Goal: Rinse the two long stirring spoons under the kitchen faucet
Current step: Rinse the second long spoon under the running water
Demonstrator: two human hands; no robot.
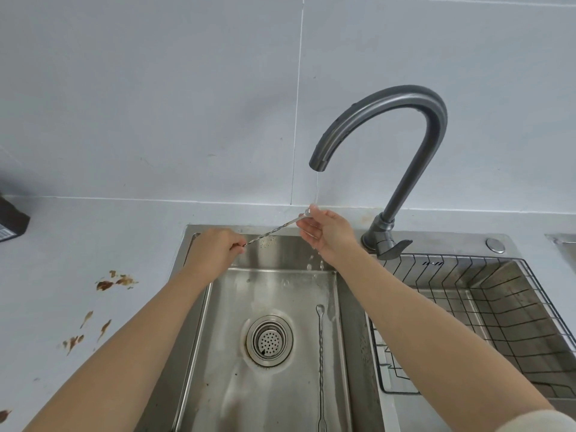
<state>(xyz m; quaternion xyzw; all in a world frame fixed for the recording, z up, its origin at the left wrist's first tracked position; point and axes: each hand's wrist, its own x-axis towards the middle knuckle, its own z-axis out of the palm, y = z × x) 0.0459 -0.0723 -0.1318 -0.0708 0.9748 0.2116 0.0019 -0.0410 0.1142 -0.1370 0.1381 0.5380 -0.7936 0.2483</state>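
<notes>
A long twisted metal stirring spoon is held slanting over the steel sink. My left hand grips its lower end. My right hand pinches its upper tip under a thin stream of water that falls from the dark grey faucet. Water drips from my right hand into the basin. A second long stirring spoon lies flat in the basin, right of the drain strainer, running toward the near edge.
A black wire rack sits in the right part of the sink. The faucet lever points right. Brown stains mark the white counter on the left. A dark box stands at the far left.
</notes>
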